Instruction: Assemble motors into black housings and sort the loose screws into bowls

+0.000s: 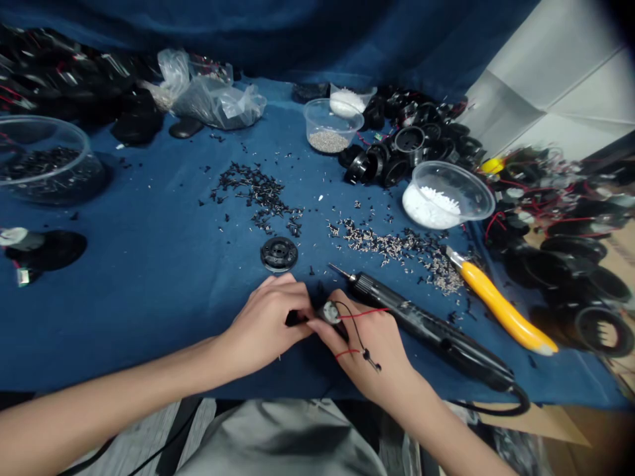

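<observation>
Both hands meet near the front edge of the blue cloth. My right hand [370, 344] is closed around a small silver motor [331, 312], whose red and black wires trail over the back of the hand. My left hand [272, 314] is closed in a pinch beside it, fingertips touching the right thumb; a dark part shows under its fingers, but its kind is hidden. Just beyond the left hand lies a round black plastic disc [279, 254]. A black electric screwdriver [431, 330] rests right of my right hand, its bit pointing up and left.
A yellow-handled cutter [501, 307] lies at right. Black screws [258, 192] and silver screws [387, 241] are scattered mid-table. Clear tubs hold white pieces [431, 206], tiny metal parts [328, 140] and black screws [42, 162]. Black housings [409, 140] and wired motors [570, 198] pile up at right.
</observation>
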Action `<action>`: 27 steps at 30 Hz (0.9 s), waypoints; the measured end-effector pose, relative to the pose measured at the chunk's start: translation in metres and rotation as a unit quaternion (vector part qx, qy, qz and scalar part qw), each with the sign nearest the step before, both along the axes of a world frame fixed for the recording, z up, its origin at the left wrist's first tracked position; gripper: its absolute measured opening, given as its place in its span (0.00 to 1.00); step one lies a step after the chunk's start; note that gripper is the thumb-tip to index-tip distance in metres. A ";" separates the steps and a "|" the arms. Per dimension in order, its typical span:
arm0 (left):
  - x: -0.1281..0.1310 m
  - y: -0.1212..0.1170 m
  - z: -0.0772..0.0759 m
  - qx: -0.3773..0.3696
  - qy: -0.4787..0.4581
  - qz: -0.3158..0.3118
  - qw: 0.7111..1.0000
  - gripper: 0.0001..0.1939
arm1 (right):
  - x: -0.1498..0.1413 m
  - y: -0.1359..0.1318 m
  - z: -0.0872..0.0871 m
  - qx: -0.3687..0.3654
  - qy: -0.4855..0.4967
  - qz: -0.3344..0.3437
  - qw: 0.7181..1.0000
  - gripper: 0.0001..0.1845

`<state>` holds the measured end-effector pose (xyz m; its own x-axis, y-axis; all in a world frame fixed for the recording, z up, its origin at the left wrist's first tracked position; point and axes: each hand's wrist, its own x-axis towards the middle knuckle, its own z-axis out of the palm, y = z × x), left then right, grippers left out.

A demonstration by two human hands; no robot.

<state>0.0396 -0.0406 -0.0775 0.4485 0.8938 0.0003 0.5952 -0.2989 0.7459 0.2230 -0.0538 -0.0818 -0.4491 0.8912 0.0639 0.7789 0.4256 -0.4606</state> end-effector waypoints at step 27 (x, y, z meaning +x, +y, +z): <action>0.016 -0.008 0.006 0.065 0.096 -0.029 0.993 0.05 | 0.026 0.001 -0.007 -0.050 0.171 -0.087 0.980 0.24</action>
